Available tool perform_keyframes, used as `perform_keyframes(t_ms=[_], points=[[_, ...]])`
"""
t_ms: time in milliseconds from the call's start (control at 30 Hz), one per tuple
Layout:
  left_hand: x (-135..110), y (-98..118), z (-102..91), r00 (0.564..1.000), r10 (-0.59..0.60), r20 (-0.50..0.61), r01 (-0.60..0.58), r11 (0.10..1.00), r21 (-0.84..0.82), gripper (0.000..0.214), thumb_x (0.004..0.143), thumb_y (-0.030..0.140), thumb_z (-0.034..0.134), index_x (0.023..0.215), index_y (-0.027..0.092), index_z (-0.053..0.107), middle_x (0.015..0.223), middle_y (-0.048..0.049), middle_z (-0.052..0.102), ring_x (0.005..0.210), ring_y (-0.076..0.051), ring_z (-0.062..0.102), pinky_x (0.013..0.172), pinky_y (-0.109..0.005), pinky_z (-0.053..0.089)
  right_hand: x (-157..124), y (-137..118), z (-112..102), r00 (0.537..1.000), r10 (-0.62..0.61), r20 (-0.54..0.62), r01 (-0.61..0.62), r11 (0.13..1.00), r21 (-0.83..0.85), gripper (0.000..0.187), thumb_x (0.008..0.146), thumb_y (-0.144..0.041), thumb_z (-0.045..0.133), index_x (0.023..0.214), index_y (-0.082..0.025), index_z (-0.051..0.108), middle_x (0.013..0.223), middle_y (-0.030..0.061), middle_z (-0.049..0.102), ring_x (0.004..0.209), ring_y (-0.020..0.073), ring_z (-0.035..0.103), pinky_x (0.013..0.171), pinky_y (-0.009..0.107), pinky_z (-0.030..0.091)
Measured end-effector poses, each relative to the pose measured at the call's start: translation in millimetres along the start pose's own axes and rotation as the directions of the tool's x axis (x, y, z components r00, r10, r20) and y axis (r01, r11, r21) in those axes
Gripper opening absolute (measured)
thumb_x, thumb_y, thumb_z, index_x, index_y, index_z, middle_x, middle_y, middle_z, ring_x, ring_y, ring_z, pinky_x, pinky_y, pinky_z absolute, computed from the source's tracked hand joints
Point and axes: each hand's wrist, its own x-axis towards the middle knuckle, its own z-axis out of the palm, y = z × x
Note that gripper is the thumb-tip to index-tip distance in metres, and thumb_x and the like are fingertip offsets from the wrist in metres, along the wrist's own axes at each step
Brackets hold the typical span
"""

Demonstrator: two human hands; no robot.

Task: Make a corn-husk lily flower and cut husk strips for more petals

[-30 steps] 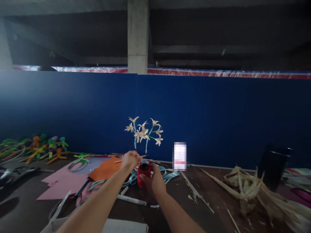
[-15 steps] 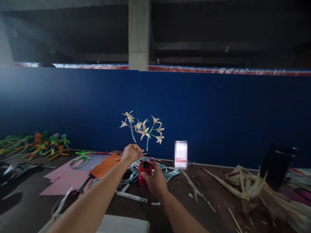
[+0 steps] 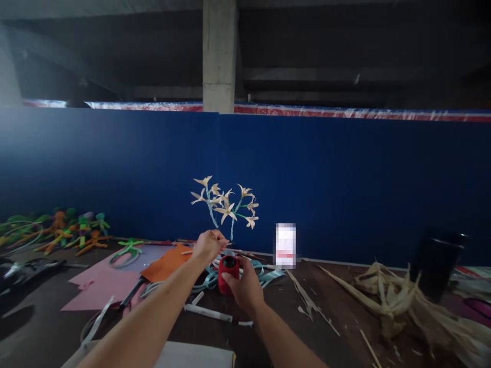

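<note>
My left hand (image 3: 210, 244) is closed in a pinch on the stem of a spray of pale, husk-like artificial flowers (image 3: 209, 200), its stem wrapped in light blue. Beside it a second flower spray (image 3: 245, 204) stands on a pale blue stem, its lower end near my left fingertips; whether they touch it I cannot tell. Wrapped around a small red pot-like object (image 3: 224, 281) with a dark round top is my right hand (image 3: 248, 285), its thumb on the near side. The red object is just below my left fingertips.
Light blue ribbon (image 3: 210, 280) lies around the red object. Orange paper (image 3: 163, 265) and pink paper (image 3: 111, 290) are to the left, with colourful pipe-cleaner figures (image 3: 82, 232) beyond. Dried husks (image 3: 391, 296) cover the right side. A blue partition (image 3: 337, 184) stands behind the table.
The left flower spray has turned and shifted slightly to the right in my left hand. My right hand keeps its hold on the red object, almost unmoved.
</note>
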Motion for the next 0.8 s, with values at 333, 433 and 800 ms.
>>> perform_keyframes(t_ms=[333,433,800], points=[[-6,-4,-0.2,1.000,-0.007,0.017,0.005,0.993,0.120,0.009,0.067,0.026,0.062,0.065,0.018,0.067,0.058,0.0003,0.066,0.055,-0.011,0.059,0.049,-0.019,0.039,-1,-4,-1,1.000,-0.001,0.000,0.001,1.000,0.016,0.049,0.068,-0.039,0.064,0.113,-0.026,0.051,0.110,0.0064,0.061,0.100,0.0253,0.059,0.080,0.035,0.043],[-8,-10,-1.1,1.000,-0.014,0.011,0.012,0.989,0.147,0.010,0.067,0.026,0.061,0.066,0.018,0.067,0.058,0.0004,0.066,0.055,-0.011,0.058,0.049,-0.018,0.038,-1,-3,-2,1.000,0.012,0.006,-0.012,1.000,0.002,0.051,0.067,-0.039,0.064,0.114,-0.026,0.050,0.111,0.0067,0.060,0.100,0.0258,0.059,0.081,0.036,0.042],[-1,-13,-7.6,0.987,-0.058,0.152,0.042,0.994,0.103,0.008,0.071,0.023,0.061,0.069,0.016,0.064,0.059,0.0006,0.066,0.059,-0.011,0.062,0.052,-0.018,0.044,-1,-4,-1,1.000,-0.007,0.000,0.007,1.000,0.013,0.048,0.068,-0.039,0.065,0.112,-0.026,0.052,0.109,0.0068,0.061,0.099,0.0256,0.060,0.081,0.036,0.042]])
